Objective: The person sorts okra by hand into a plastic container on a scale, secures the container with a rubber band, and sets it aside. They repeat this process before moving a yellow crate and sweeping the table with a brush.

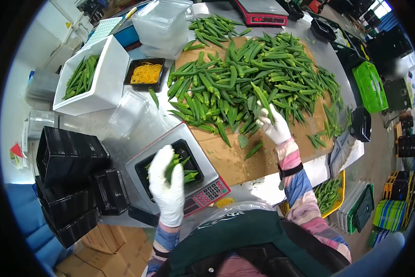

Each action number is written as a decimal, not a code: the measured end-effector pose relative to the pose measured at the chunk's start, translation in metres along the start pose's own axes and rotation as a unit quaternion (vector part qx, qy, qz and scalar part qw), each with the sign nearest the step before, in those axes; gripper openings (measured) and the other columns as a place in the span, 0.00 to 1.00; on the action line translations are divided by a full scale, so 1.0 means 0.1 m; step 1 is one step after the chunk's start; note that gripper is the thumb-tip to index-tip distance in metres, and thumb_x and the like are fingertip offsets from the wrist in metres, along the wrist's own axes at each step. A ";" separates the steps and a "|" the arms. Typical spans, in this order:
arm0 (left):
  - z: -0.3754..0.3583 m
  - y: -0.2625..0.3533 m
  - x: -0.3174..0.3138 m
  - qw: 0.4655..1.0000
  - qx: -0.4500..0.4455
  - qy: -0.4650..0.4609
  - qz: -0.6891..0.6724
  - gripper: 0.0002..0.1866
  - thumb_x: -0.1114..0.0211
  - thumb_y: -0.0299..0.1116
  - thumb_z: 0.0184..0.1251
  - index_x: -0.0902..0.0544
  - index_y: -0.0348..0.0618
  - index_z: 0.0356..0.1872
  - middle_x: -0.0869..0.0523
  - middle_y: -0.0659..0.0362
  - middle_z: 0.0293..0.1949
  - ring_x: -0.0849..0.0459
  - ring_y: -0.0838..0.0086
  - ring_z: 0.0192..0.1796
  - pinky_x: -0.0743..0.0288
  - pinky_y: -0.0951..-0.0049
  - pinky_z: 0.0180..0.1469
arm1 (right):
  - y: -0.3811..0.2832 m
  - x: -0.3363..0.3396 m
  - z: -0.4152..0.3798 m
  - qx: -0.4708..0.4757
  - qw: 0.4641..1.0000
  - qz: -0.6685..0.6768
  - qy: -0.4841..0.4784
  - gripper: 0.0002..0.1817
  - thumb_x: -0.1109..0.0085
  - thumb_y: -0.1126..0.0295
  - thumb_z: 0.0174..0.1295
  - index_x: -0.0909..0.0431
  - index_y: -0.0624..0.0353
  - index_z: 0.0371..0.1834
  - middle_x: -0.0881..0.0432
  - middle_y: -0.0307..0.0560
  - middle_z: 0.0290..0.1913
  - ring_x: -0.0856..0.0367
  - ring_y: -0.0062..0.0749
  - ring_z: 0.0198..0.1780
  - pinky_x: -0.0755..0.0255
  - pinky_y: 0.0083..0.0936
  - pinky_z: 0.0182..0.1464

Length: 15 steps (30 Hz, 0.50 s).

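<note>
My white-gloved right hand (275, 127) is closed around a single okra pod (261, 98), which points up and away over the pile. Below it, a large heap of okra (244, 69) covers brown cardboard (226, 159). My left hand (165, 182), also gloved, is over a black tray (188, 156) with several okra pods (189, 177) in it. Its fingers are stretched out with the thumb apart, and they hide part of the tray. That tray sits on a scale (212, 171) with a red keypad panel.
A white foam box (110, 76) with okra stands at left, beside a black tray of yellow rubber bands (146, 73). Stacked black trays (71, 159) are at lower left, clear containers (163, 23) at the back. A second red scale (265, 19) and a yellow crate (340, 196) flank the heap.
</note>
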<state>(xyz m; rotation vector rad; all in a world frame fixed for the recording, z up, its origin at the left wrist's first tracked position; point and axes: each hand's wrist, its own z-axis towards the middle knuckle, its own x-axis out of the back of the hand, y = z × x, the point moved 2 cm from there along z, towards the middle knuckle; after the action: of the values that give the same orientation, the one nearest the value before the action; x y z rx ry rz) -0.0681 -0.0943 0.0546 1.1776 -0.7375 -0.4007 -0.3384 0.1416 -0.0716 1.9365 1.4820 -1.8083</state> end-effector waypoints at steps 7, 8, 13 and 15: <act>-0.18 0.04 -0.79 0.876 0.241 -0.220 -0.354 0.22 0.42 0.31 0.79 0.28 0.36 0.69 0.21 0.53 0.66 0.20 0.66 0.64 0.28 0.65 0.68 | 0.33 -0.68 -0.67 -0.060 0.976 -0.206 -0.044 0.22 0.50 0.59 0.78 0.23 0.67 0.62 0.18 0.36 0.37 0.22 0.20 0.37 0.23 0.26 0.45; -0.21 0.02 -0.86 0.810 0.304 -0.224 -0.449 0.23 0.43 0.34 0.80 0.29 0.37 0.70 0.22 0.53 0.67 0.20 0.65 0.65 0.28 0.63 0.69 | 0.38 -0.80 -0.74 -0.081 0.928 -0.360 -0.045 0.20 0.47 0.61 0.76 0.19 0.66 0.58 0.14 0.39 0.39 0.19 0.22 0.41 0.22 0.27 0.47; -0.13 -0.06 -0.80 0.756 0.369 -0.151 -0.519 0.14 0.43 0.35 0.80 0.22 0.37 0.56 0.17 0.50 0.59 0.18 0.58 0.62 0.24 0.52 0.65 | 0.28 -0.92 -0.22 -0.026 0.875 -0.483 0.010 0.12 0.38 0.64 0.70 0.13 0.62 0.39 0.12 0.41 0.34 0.18 0.21 0.34 0.24 0.20 0.40; -0.10 -0.17 -0.74 0.765 0.379 -0.141 -0.502 0.12 0.43 0.35 0.80 0.21 0.36 0.54 0.16 0.49 0.54 0.16 0.59 0.58 0.22 0.55 0.62 | 0.27 -0.59 0.34 0.129 0.835 -0.524 0.108 0.15 0.34 0.58 0.66 0.13 0.61 0.39 0.12 0.40 0.33 0.17 0.23 0.34 0.24 0.23 0.40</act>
<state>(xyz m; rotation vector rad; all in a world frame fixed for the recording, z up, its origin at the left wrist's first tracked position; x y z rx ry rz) -0.1115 -0.0459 0.0141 2.3106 -0.4480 -1.2778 -0.3332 0.0730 -0.0477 1.5069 2.9056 -2.2464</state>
